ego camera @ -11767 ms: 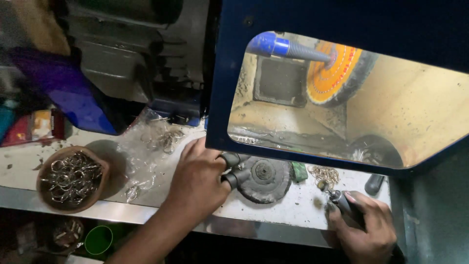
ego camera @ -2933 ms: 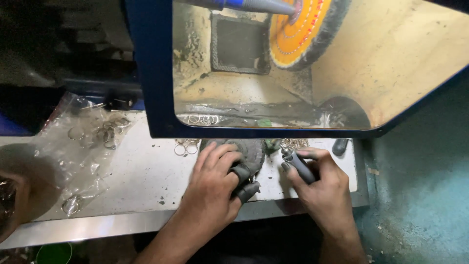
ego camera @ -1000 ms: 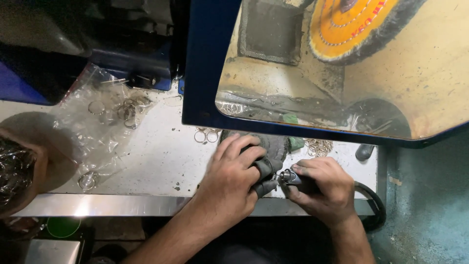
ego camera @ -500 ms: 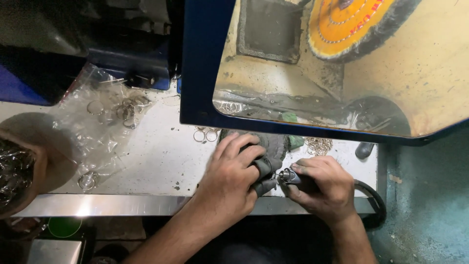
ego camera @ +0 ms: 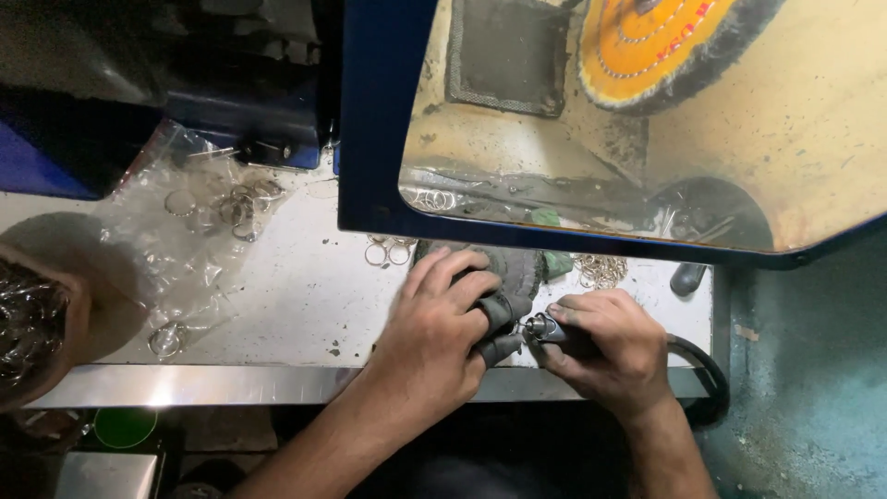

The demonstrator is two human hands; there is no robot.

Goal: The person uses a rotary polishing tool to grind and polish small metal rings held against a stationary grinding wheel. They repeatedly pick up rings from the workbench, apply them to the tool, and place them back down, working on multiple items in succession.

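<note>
The left hand [ego camera: 442, 325], its fingertips in dark grey protective caps, pinches a small piece too hidden to identify at the front edge of the white speckled workbench [ego camera: 305, 305]. The right hand [ego camera: 610, 346] is closed around a slim metal-tipped rotary handpiece [ego camera: 545, 327], whose tip meets the left fingertips, just in front of a round dirty grey pad [ego camera: 517, 268].

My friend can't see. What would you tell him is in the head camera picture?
Two bare hands meet at the front edge of a white workbench: the right hand holds a small rotary tool against something pinched in the left hand, whose fingertips are covered. Metal rings lie nearby, below an orange buffing wheel.
</note>
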